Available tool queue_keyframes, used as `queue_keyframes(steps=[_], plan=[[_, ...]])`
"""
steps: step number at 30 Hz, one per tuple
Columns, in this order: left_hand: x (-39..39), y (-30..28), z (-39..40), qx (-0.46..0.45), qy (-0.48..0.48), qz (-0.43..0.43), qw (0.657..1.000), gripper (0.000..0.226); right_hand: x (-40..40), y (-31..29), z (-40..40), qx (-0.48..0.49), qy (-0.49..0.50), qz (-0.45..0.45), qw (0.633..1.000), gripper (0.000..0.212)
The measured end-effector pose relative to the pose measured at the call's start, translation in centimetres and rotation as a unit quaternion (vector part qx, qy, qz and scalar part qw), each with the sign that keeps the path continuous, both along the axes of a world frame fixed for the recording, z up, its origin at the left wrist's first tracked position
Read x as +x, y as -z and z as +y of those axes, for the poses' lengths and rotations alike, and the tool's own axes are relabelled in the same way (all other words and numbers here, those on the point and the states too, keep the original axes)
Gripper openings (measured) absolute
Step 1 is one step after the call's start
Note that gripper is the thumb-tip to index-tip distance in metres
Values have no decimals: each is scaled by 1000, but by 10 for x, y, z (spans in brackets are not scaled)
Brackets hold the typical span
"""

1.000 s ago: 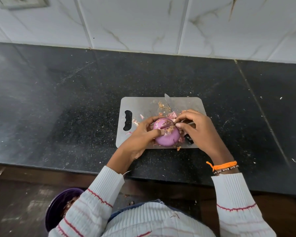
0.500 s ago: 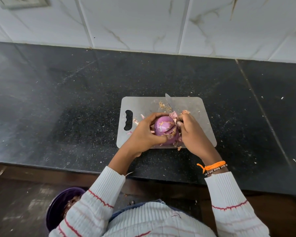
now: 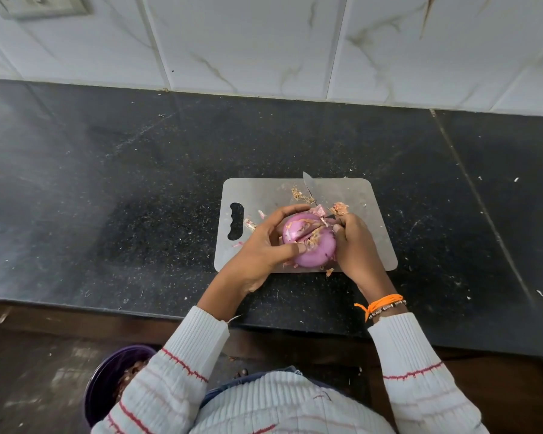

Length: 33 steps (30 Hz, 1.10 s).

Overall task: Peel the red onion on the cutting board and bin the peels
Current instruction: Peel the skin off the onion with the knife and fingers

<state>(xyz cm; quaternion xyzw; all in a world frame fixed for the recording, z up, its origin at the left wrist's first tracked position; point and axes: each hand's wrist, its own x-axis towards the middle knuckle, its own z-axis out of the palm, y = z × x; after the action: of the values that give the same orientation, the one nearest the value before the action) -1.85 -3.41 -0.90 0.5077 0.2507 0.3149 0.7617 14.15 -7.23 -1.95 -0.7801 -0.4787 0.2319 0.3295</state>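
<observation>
1. Red onion: on the near part of the cutting board, held between both hands, its purple skin split and partly lifted on top.
2. Left hand: fingers curled round the onion's left side, thumb pressed on its front.
3. Right hand: fingers curled against the onion's right side; whether they pinch a strip of skin cannot be told.
4. Peels: loose scraps on the board, just beyond the onion.
5. Knife: blade flat on the board's far edge, handle hidden behind the hands.
6. Cutting board: grey, on the black desk.
7. Purple bin: on the floor, lower left, partly under a sleeve.
</observation>
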Motion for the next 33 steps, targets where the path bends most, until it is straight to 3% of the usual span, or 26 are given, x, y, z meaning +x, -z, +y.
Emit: queue_keyframes(steps=[6,10,13,16,19,21,24,28,33], plan=[[-1,-6,0,-49,-44,11,998,38,2,-7,-3,64,10,0,998,17],[0,-8,1,-102,-98,35,989,22,-1,-17,-7,86,10,46,995,28],[3,-9,1,-149,-136,52,978,16,-6,-23,-7,104,7,84,991,24],[4,-8,1,-175,-166,63,969,16,-8,-24,-8,95,-83,119,985,19],[4,-10,1,-182,-178,88,963,24,-14,-23,-11,76,-200,151,965,44],[3,-11,1,-188,-179,93,961,34,-18,-20,-11,74,-219,162,959,50],[1,-13,2,-187,-179,111,959,43,-16,-16,-9,68,-166,215,960,41],[0,-14,3,-170,-161,98,967,25,-13,-14,-7,52,-62,327,941,33],[1,-10,3,-147,-142,117,972,10,-14,-17,-8,47,-37,362,930,33]])
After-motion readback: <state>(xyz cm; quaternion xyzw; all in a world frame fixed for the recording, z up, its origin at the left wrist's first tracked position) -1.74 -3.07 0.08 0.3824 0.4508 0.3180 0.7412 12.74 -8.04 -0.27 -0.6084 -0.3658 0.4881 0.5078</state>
